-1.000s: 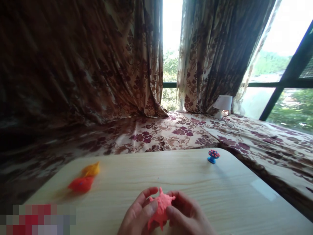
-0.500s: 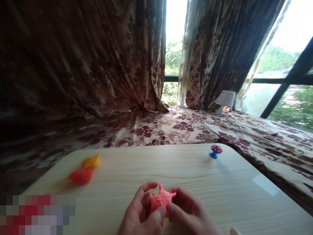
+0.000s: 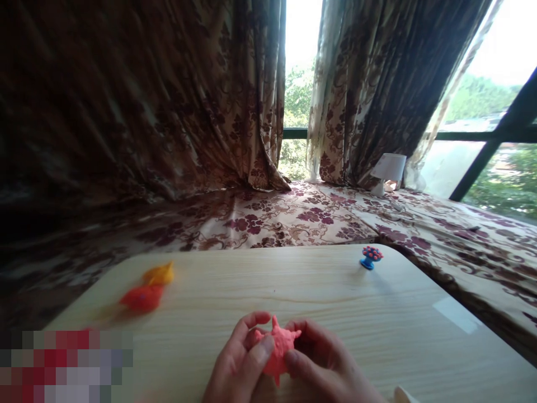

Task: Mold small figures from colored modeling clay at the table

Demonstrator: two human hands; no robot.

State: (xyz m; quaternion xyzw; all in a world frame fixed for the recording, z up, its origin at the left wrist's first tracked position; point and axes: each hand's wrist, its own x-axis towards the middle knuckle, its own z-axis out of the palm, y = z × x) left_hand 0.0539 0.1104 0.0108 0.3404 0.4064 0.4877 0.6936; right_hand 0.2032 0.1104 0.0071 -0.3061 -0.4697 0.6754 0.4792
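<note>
Both my hands hold a pink spiky clay figure [image 3: 277, 348] low over the near edge of the pale wooden table [image 3: 319, 302]. My left hand [image 3: 239, 364] wraps its left side with the thumb pressed on the front. My right hand [image 3: 323, 366] grips its right side with fingers curled round it. Short points stick out of the figure's top and right.
An orange-red clay lump [image 3: 140, 298] and a yellow one [image 3: 159, 274] lie at the table's left. A small blue mushroom shape with red dots [image 3: 370, 257] stands at the far right. Beyond are a floral-covered bench [image 3: 293, 218], curtains and a small white lamp [image 3: 388, 170].
My left thumb has shifted up across the front of the pink figure. The hands stay in the same place; the view has shifted slightly.
</note>
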